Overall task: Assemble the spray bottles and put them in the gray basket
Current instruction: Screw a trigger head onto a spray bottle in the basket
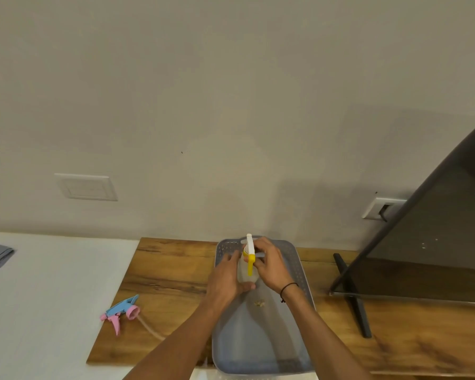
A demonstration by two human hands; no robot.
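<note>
Legible text: none.
Labels and brand marks: none readable on any surface in view.
Numbers and signs: none readable.
Gray basket (299, 259) rim: a short row of small pale marks at the far left corner, too small to resolve as characters.
Dark panel (436, 237) at right: a few pale specks on its face, not readable as text.
</note>
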